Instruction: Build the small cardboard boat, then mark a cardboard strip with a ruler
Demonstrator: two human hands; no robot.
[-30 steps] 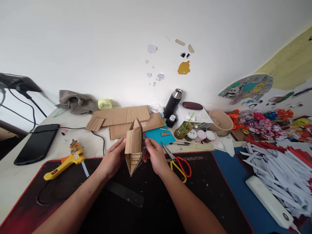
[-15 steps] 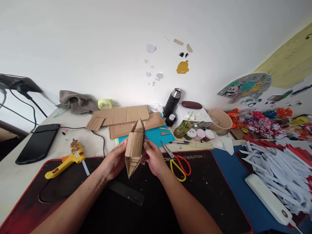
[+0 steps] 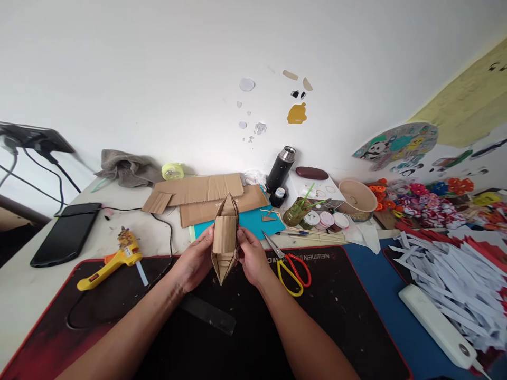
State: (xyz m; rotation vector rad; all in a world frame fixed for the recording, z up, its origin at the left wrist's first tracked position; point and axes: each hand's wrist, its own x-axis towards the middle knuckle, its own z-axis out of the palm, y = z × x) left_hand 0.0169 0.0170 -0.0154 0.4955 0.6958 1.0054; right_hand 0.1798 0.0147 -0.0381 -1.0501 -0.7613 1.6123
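Note:
Between my two hands I hold up a small cardboard boat [image 3: 224, 235] with pointed ends and a curved strip arched over its middle. My left hand [image 3: 197, 262] grips its left side, thumb near the arched strip. On the right side my right hand [image 3: 250, 256] presses with the thumb, and its other fingers are partly hidden behind the cardboard. Below the hands a dark flat strip [image 3: 208, 315] lies on the black mat [image 3: 325, 322]. To the right rest scissors [image 3: 291, 269] with red and yellow handles. A yellow glue gun [image 3: 113, 264] lies to the left.
Cardboard pieces [image 3: 198, 189] and a blue sheet [image 3: 253, 221] lie behind the hands. A black thermos [image 3: 280, 169], paint jars [image 3: 325, 219] and a beige bowl [image 3: 357, 196] stand at the back. White paper strips [image 3: 455, 279] pile up right; a phone [image 3: 65, 235] lies left.
The cardboard boat has turned slightly in my hands and stands more upright in view, a little further right. The whole view has shifted slightly.

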